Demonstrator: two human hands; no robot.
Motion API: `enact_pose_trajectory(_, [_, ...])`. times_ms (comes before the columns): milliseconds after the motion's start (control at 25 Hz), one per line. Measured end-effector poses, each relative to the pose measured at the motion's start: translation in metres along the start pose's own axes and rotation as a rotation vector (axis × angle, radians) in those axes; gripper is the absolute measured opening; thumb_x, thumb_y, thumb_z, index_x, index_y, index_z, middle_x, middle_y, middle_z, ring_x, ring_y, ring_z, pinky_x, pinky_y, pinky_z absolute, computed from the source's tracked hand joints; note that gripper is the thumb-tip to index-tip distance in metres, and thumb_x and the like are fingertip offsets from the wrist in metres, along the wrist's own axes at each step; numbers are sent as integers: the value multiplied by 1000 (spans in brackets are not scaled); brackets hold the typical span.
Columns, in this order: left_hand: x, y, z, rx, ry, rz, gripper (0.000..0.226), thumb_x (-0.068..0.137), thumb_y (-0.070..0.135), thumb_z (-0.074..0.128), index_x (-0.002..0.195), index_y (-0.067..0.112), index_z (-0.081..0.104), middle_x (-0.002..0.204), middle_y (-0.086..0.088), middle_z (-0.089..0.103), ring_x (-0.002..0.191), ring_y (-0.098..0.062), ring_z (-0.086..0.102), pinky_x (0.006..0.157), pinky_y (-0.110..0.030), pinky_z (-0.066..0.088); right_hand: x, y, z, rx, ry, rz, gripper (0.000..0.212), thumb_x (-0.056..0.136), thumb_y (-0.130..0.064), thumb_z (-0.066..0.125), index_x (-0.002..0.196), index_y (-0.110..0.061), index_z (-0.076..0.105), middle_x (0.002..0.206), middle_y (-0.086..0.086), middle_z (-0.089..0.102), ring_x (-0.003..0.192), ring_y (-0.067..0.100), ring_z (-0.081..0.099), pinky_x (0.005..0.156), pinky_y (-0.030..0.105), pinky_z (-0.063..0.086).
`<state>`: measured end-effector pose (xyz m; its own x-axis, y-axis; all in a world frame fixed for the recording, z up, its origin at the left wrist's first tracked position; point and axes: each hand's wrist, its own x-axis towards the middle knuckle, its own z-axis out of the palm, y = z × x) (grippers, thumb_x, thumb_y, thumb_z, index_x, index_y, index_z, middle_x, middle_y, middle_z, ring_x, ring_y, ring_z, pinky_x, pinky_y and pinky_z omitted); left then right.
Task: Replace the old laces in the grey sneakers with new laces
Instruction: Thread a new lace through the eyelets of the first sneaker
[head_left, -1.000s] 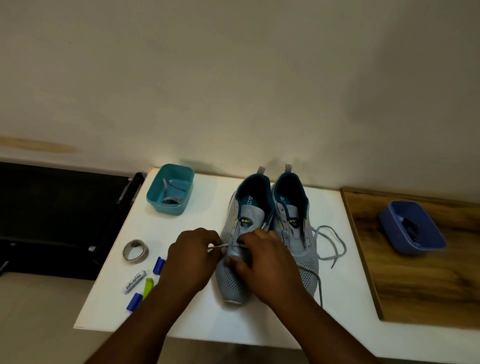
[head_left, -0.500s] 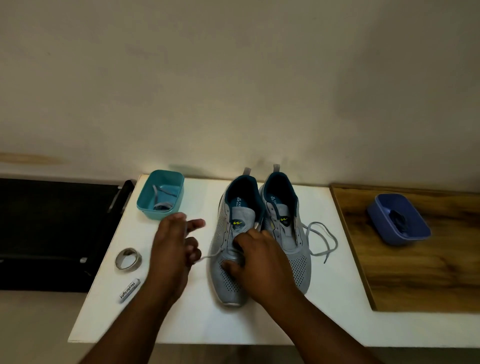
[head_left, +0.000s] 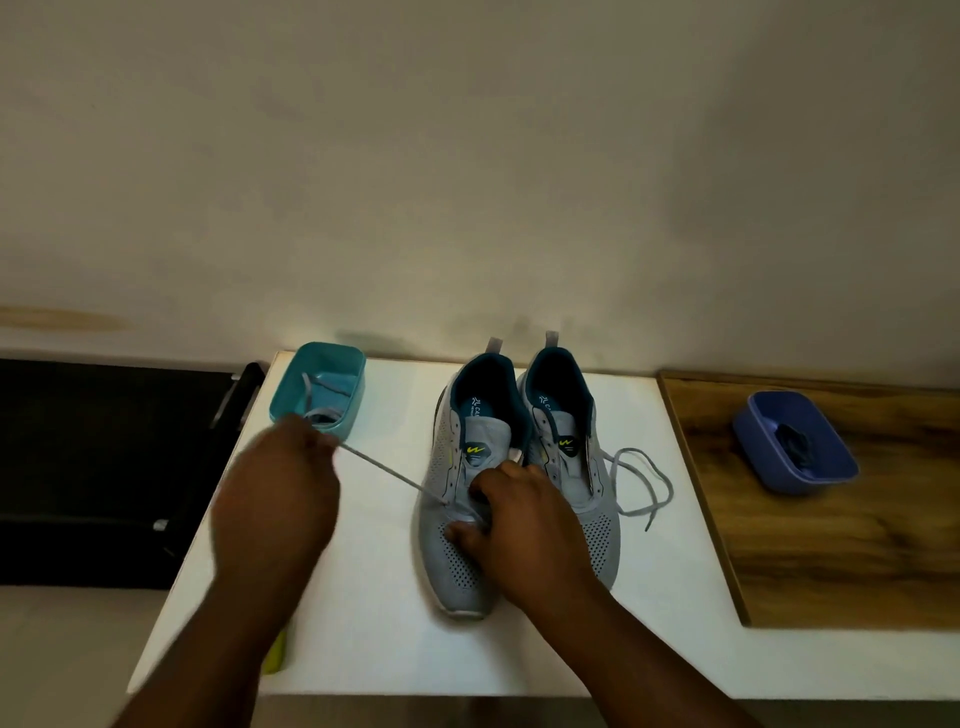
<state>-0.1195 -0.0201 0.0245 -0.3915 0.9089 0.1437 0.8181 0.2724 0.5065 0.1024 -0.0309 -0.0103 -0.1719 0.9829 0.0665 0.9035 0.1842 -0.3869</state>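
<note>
Head view: two grey sneakers, left shoe (head_left: 457, 499) and right shoe (head_left: 571, 467), are set side by side at the middle of the white tabletop (head_left: 374, 623), heels toward its back edge. A grey lace (head_left: 387, 473) is pinched in the curled left hand (head_left: 275, 493) and drawn taut from the left shoe toward the back-left corner. The left shoe is held by the right hand (head_left: 519, 525), fingers curled over its eyelets. A loose lace (head_left: 644, 483) lies beside the right shoe. A teal tub (head_left: 332, 364) with grey laces is seen at the back-left corner, a blue tub (head_left: 826, 467) on the wooden board (head_left: 831, 571).
</note>
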Motion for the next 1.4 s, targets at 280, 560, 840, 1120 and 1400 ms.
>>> enact_pose_trajectory(280, [-24, 19, 37, -237, -88, 79, 42, 94, 29, 66, 133, 22, 52, 127, -7, 54, 112, -31, 54, 87, -45, 49, -1, 1, 0, -3, 2, -21, 41, 83, -57, 69, 110, -27, 65, 112, -8, 60, 108, 15, 50, 86, 29, 45])
enact_pose_trajectory(560, [-31, 15, 63, -221, -438, 243, 27, 91, 39, 62, 118, 35, 58, 113, 8, 60, 102, -15, 59, 85, -36, 51, 3, 3, 3, 21, -8, -39, 18, 95, -44, 63, 101, -28, 70, 105, -9, 59, 104, 14, 47, 83, 33, 47])
enact_pose_trajectory(840, [-32, 17, 69, -259, -439, 219, 33, 103, 44, 44, 72, 32, 40, 81, 5, 49, 77, -11, 48, 63, -25, 29, -5, 9, -27, 111, -206, 35, 19, 96, -45, 61, 101, -29, 52, 91, -4, 65, 83, 15, 62, 73, 37, 53])
enact_pose_trajectory(1120, [-27, 16, 68, -638, -462, -184, 42, 86, 46, 48, 73, 10, 67, 76, -8, 69, 84, -30, 67, 82, -52, 55, -9, 6, -38, 66, -466, 108, 22, 95, -41, 63, 87, -21, 62, 89, -3, 59, 81, 16, 58, 71, 34, 45])
enact_pose_trajectory(1400, [-25, 21, 65, -633, -384, -254, 41, 89, 46, 46, 73, 12, 64, 76, -7, 70, 78, -26, 68, 78, -50, 56, -12, 4, -129, 241, -705, 320, 38, 90, -56, 70, 81, -19, 70, 66, 0, 72, 61, 13, 69, 67, 34, 59])
